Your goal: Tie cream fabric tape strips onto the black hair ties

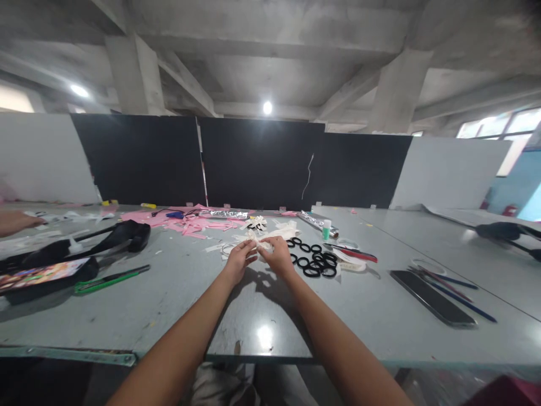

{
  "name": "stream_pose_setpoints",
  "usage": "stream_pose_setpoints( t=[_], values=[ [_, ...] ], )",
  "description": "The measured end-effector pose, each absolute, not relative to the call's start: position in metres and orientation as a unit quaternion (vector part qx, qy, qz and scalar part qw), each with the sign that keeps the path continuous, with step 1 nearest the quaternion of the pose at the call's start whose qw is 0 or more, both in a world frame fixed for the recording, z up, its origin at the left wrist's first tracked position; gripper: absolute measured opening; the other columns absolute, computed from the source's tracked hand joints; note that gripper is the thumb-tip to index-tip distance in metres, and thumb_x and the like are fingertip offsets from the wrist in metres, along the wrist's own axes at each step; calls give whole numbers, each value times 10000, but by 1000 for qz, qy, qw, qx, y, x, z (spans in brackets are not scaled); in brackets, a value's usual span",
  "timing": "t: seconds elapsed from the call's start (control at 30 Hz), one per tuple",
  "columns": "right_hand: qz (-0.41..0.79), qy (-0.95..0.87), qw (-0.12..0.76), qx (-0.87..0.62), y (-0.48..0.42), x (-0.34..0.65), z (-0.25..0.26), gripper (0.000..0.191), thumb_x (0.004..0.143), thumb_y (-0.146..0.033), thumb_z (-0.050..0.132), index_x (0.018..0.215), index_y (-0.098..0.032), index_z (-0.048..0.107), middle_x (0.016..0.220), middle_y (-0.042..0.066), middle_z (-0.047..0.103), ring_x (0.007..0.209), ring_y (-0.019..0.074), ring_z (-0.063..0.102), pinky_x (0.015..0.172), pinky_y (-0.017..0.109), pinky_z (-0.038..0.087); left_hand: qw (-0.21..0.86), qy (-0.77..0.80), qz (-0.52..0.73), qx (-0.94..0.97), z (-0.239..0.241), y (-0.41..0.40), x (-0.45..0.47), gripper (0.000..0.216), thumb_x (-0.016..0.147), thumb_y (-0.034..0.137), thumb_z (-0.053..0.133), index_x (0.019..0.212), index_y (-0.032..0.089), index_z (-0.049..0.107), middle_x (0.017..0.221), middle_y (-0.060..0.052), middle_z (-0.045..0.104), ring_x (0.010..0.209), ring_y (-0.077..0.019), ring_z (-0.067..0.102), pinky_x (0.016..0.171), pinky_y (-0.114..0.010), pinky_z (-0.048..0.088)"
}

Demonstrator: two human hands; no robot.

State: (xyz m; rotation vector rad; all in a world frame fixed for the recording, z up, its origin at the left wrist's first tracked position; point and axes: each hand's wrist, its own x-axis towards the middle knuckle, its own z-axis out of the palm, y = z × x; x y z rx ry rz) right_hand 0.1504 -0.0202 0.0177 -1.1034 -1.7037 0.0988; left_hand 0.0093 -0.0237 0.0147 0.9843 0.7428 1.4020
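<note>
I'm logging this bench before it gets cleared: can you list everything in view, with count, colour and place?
white paper piece: one, white, pinched between both hands
black rings: about ten, black, clustered right of the hands
pink scraps: many, pink, far side, left of centre
small bottle: one, white with green cap, behind the rings
red-handled tool: one, red, right of the rings
phone: one, black, flat on the right
pens: about three, blue and red, beside the phone
green tool: one, green, left side
table: one, grey, under everything
another person's hand: one, far left edge
left hand: on the paper
right hand: on the paper
</note>
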Motion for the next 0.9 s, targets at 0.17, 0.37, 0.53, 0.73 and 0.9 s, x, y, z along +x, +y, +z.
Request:
stream_pose_setpoints(
  t=[0.17, 0.37, 0.53, 0.73, 0.9],
  values=[
    [125, -713, 520, -453, -22, 151, 21, 183, 780, -371, 603, 842, -216, 677, 807, 16, 677, 769, 184, 601, 718, 276, 417, 588, 324, 598, 438, 16, -22, 9, 345, 578, 373, 794, 803, 175, 623, 802, 4, 604, 676, -89, 558, 608, -199, 407],
    [122, -727, 507, -447, -23, 151, 25, 150, 757, -339, 605, 760, -213, 685, 758, 18, 694, 733, 191, 610, 681, 271, 416, 542, 364, 561, 509, 18, -22, 4, 363, 596, 433, 766, 794, 150, 654, 714, -10, 603, 610, -97, 526, 590, -215, 388],
    [140, -740, 512, -413, -19, 149, 22, 159, 746, -287, 585, 826, -200, 691, 783, 25, 692, 725, 186, 605, 677, 270, 436, 594, 326, 566, 470, 19, -24, 0, 300, 626, 409, 751, 758, 162, 643, 708, 1, 598, 606, -94, 535, 590, -213, 391],
    [149, -735, 520, -408, -20, 148, 21, 173, 736, -288, 586, 841, -200, 693, 758, 20, 680, 728, 185, 594, 669, 268, 438, 623, 305, 573, 436, 22, -26, 1, 288, 598, 358, 775, 748, 170, 618, 693, 13, 601, 574, -86, 537, 568, -210, 388],
    [144, -741, 513, -409, -22, 148, 22, 213, 743, -354, 605, 858, -199, 694, 815, 31, 691, 750, 192, 599, 704, 284, 437, 607, 318, 574, 448, 23, -28, 4, 322, 613, 393, 758, 785, 163, 615, 715, -2, 604, 593, -95, 546, 562, -206, 380]
  ],
)
